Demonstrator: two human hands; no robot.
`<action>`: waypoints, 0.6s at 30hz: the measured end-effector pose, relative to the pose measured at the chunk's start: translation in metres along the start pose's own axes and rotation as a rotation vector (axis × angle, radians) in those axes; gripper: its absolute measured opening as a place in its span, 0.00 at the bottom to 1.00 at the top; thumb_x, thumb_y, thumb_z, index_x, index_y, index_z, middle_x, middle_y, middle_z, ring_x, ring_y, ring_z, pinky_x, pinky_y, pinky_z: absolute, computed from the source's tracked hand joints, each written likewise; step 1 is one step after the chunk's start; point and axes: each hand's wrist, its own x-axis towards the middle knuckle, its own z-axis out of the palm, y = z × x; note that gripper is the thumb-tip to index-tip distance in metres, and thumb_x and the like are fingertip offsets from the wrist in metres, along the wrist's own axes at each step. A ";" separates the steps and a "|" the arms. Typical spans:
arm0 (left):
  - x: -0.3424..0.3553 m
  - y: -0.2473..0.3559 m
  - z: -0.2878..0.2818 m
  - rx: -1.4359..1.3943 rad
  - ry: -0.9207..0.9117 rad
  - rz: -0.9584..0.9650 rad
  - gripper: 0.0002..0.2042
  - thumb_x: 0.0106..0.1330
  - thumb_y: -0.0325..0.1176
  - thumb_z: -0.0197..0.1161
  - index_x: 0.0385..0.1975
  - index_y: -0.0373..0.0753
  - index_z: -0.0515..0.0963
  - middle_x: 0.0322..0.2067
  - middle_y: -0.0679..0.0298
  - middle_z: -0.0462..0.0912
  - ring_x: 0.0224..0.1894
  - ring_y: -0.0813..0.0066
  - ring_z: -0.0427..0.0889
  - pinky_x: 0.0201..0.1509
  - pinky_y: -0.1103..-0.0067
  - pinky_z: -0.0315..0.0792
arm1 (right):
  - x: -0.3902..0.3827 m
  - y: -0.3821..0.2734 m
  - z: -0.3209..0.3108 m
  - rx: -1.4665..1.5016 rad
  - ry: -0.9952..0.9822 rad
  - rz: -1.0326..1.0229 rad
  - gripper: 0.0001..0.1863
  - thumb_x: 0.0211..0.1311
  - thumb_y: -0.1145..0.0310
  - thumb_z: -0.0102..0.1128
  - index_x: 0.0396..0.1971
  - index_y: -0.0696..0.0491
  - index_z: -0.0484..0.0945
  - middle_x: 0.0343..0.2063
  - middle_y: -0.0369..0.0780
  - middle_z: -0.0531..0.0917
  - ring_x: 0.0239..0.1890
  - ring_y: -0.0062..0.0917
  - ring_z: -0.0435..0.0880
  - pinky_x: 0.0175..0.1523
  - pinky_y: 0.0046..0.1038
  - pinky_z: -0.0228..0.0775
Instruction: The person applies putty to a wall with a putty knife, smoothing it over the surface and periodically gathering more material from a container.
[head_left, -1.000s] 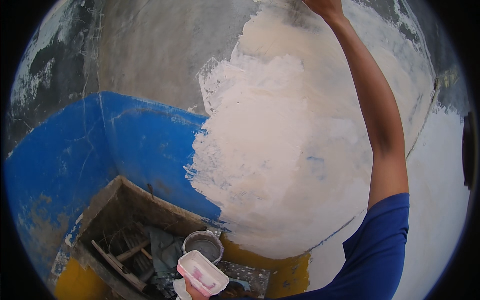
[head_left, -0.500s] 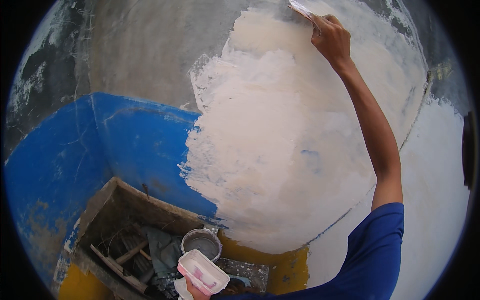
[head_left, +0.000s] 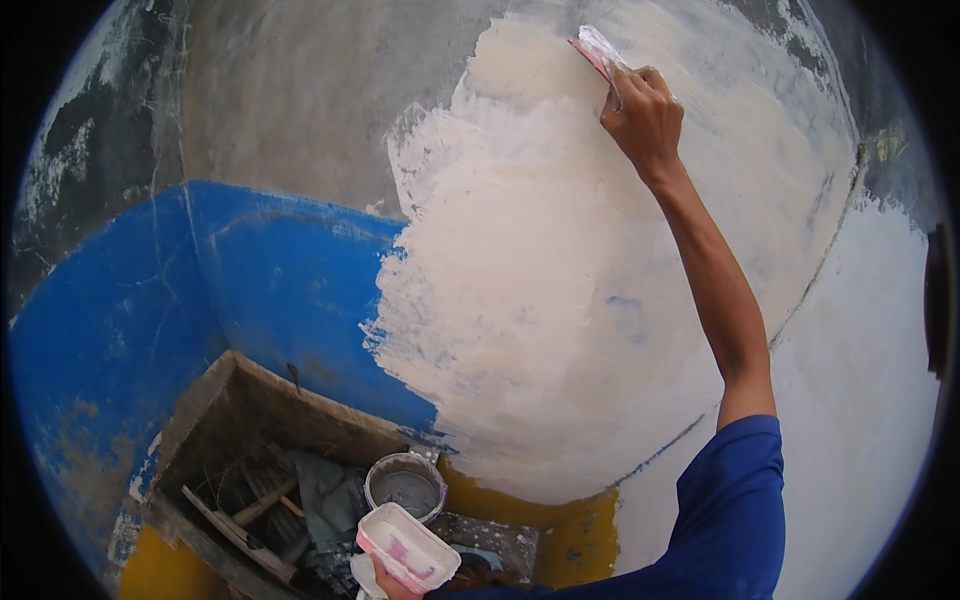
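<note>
My right hand (head_left: pixel 645 120) is raised high, fingers gripping a flat putty scraper (head_left: pixel 596 52) coated in white, with a red edge, against the patch of white filler (head_left: pixel 510 260) on the upper wall. Low in view, my left hand (head_left: pixel 384 578) grips a rectangular pink tub (head_left: pixel 428 548) smeared with white inside. A white piece of something, too hidden to name, is beside that hand. Just behind the tub is a round bucket (head_left: pixel 420 476) holding grey material.
A concrete trough (head_left: pixel 199 403) with wood pieces (head_left: pixel 225 520) and grey-green cloth (head_left: pixel 325 500) sits lower left. The wall has grey (head_left: pixel 280 110), blue (head_left: pixel 280 280) and yellow (head_left: pixel 565 540) areas. A dark object (head_left: pixel 935 300) is at the far right edge.
My right hand has come down from the top edge and moved slightly left with the scraper, which came into view. My left hand and the tub have barely moved.
</note>
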 end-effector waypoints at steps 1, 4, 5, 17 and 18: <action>-0.004 0.001 0.008 0.083 -0.100 0.109 0.33 0.69 0.62 0.47 0.69 0.50 0.58 0.64 0.62 0.67 0.63 0.54 0.69 0.66 0.54 0.64 | -0.005 -0.021 0.004 0.039 -0.032 -0.017 0.16 0.44 0.77 0.62 0.37 0.54 0.84 0.25 0.35 0.85 0.33 0.27 0.83 0.27 0.29 0.77; -0.006 0.004 0.010 0.078 -0.128 0.069 0.34 0.68 0.62 0.48 0.69 0.50 0.59 0.63 0.62 0.67 0.62 0.53 0.69 0.65 0.54 0.65 | -0.015 -0.080 0.016 0.165 -0.113 -0.088 0.17 0.43 0.77 0.59 0.37 0.56 0.84 0.23 0.38 0.84 0.34 0.29 0.83 0.27 0.31 0.78; -0.003 0.005 0.001 0.078 -0.129 0.073 0.34 0.68 0.62 0.48 0.69 0.50 0.59 0.63 0.62 0.67 0.62 0.53 0.69 0.65 0.54 0.65 | -0.014 -0.094 0.018 0.204 -0.148 -0.104 0.16 0.44 0.76 0.59 0.37 0.55 0.84 0.23 0.39 0.84 0.34 0.29 0.84 0.27 0.32 0.77; 0.007 0.006 -0.014 -0.059 0.040 -0.044 0.36 0.68 0.64 0.46 0.68 0.45 0.62 0.66 0.54 0.65 0.66 0.41 0.63 0.61 0.41 0.63 | 0.091 0.052 0.054 -0.114 -0.073 -0.188 0.10 0.53 0.74 0.58 0.34 0.49 0.85 0.28 0.40 0.85 0.35 0.35 0.83 0.33 0.37 0.77; 0.009 0.005 -0.016 -0.046 0.039 -0.029 0.36 0.68 0.64 0.46 0.68 0.45 0.61 0.66 0.54 0.64 0.66 0.41 0.62 0.61 0.40 0.64 | 0.081 0.038 0.060 -0.248 -0.230 -0.222 0.15 0.53 0.75 0.60 0.40 0.47 0.87 0.34 0.35 0.88 0.43 0.28 0.84 0.34 0.31 0.79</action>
